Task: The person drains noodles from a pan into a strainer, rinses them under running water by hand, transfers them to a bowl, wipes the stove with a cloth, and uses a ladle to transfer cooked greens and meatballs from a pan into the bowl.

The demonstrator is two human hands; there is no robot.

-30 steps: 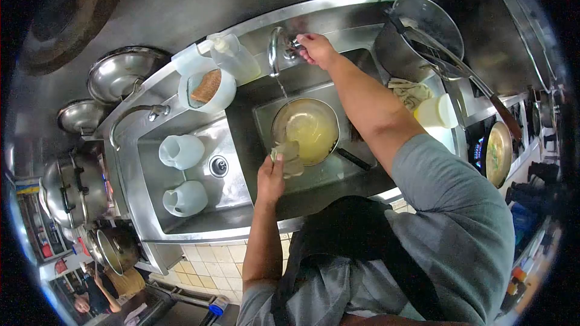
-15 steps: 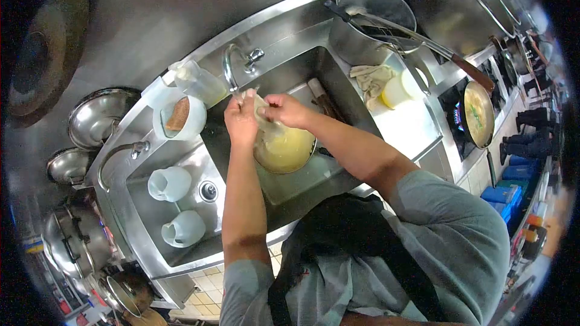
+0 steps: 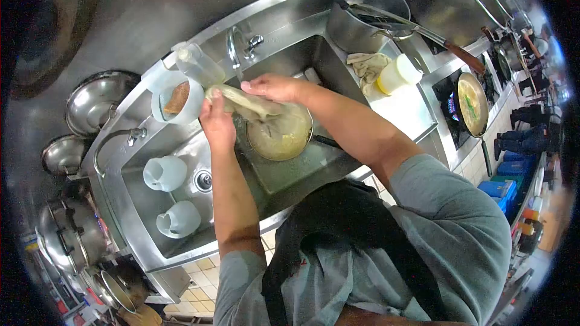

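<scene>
Left hand (image 3: pixel 219 125) gripping wet cloth (image 3: pixel 251 105) above pan (image 3: pixel 281 145) in sink (image 3: pixel 275 184); right hand (image 3: pixel 275 87) near faucet (image 3: pixel 234 51), its grip unclear.

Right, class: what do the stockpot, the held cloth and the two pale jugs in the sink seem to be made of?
Stockpot: dull grey metal, perhaps aluminium or steel, by its soft sheen.
Held cloth: limp, matte fabric, by its folds; fibre unclear.
Pale jugs: probably translucent plastic, smooth and milky.
</scene>
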